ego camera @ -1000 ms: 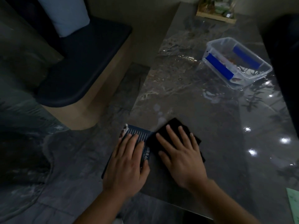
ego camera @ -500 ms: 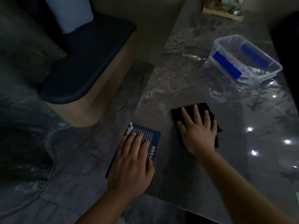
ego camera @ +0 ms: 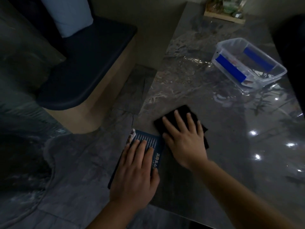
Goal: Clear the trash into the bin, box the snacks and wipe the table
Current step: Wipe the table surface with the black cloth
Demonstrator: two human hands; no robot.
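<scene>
My right hand (ego camera: 184, 139) presses flat on a black cloth (ego camera: 184, 113) near the left edge of the dark marble table (ego camera: 189, 83). My left hand (ego camera: 137, 172) lies flat on a dark blue printed card (ego camera: 151, 142) that juts out over the table's left edge. Cloth and card sit side by side, nearly touching. A clear plastic box (ego camera: 247, 61) with blue clips stands at the back right, with some snack packs inside it.
A wooden tray (ego camera: 224, 15) with small items stands at the table's far end. Left of the table is a bench with a dark cushion (ego camera: 85, 63) and a pale pillow (ego camera: 69, 15). The stone floor (ego camera: 66, 179) lies below.
My right hand slid the cloth away across the table, then back toward the card. My left hand and the card stayed put.
</scene>
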